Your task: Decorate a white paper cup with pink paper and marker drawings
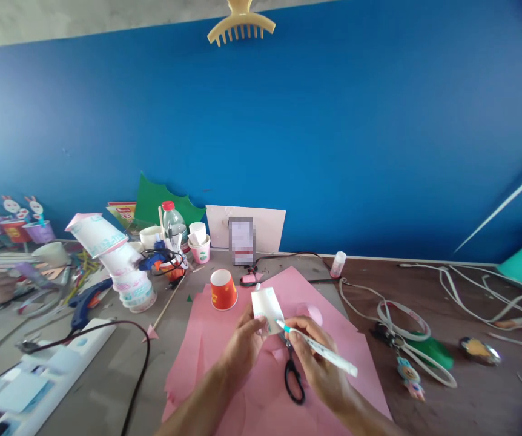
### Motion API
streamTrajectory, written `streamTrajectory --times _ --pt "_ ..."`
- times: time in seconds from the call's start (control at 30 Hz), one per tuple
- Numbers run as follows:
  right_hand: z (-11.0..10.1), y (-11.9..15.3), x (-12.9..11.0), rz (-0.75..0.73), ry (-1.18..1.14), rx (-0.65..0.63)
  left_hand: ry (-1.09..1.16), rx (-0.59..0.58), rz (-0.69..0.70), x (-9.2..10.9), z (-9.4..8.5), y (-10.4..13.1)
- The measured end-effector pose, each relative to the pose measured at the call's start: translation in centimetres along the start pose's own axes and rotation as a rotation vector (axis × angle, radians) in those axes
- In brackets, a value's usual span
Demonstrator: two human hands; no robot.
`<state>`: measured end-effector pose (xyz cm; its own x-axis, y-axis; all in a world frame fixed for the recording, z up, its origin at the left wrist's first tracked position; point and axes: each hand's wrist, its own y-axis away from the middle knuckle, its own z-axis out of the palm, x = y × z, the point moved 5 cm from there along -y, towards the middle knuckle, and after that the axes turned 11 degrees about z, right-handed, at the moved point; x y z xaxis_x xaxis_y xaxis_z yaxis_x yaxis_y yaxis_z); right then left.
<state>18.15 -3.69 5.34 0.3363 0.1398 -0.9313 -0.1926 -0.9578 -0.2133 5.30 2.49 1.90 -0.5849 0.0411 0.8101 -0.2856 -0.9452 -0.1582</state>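
Pink paper (356, 363) is spread on the table (452, 412) beneath my left hand (248, 334) and my right hand (314, 346). My left hand is clamped on a white paper piece (266, 304), thumb pressed on its face near the lower edge. That piece is tilted up between my two hands, with faint marks low down by my thumb. My right hand is clamped on a white marker (329, 353), gripped near its teal end, its tip at the lower right edge of the piece; I cannot tell whether it touches. The marker's other end slants back past that hand toward me.

Black-handled scissors (304, 393) lie on the pink paper between my hands, partly hidden. Just beyond my left hand and a bit to its left, a red paper cup (223, 295) stands upright. Well to the left of that hand leans a stack of white cups (120, 266), and a red-capped bottle (174, 229) stands farther back. Beyond my right hand stands a small white tube (338, 264); to that hand's right lies a keychain figure (409, 376).
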Motion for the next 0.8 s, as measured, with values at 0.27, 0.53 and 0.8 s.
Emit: streamTrajectory --times 0.27,0.53,0.8 --pt "0.07 -0.14 -0.32 -0.006 -0.011 0.004 -0.006 -0.002 0.002 0.15 0.07 0.08" --pt "0.34 -0.01 -0.51 -0.015 -0.013 -0.056 0.002 0.0 0.002 0.31 0.16 0.08" --pt "0.23 -0.12 -0.21 0.005 -0.001 -0.04 0.057 0.009 0.004 0.02 -0.07 0.1"
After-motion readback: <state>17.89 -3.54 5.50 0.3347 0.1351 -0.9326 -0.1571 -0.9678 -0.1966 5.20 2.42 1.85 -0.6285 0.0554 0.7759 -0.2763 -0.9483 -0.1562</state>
